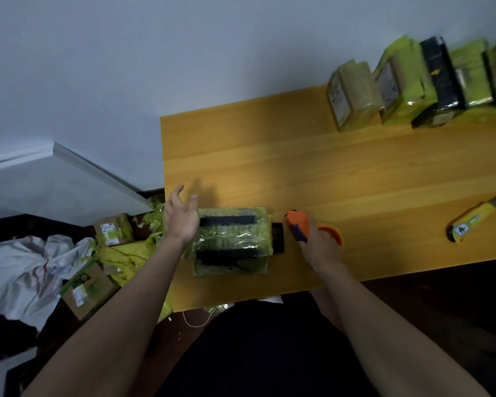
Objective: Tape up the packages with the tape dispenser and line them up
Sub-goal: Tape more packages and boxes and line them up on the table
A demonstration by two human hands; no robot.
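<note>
Package [232, 242] sits on the table [298, 173], near edge, left part. Left hand [181, 217] at its left end, raised above it; right hand [317, 247] with tape dispenser [304, 229] just right of it. Utility knife [477, 219] on the table, well right. Row of packages [413, 84] stands side by side along the far right edge. Boxes [98, 259] and a bag [26, 273] on the floor, left of the table.

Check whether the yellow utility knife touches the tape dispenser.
Apart. The head view shows bare table between the utility knife and the tape dispenser.
</note>
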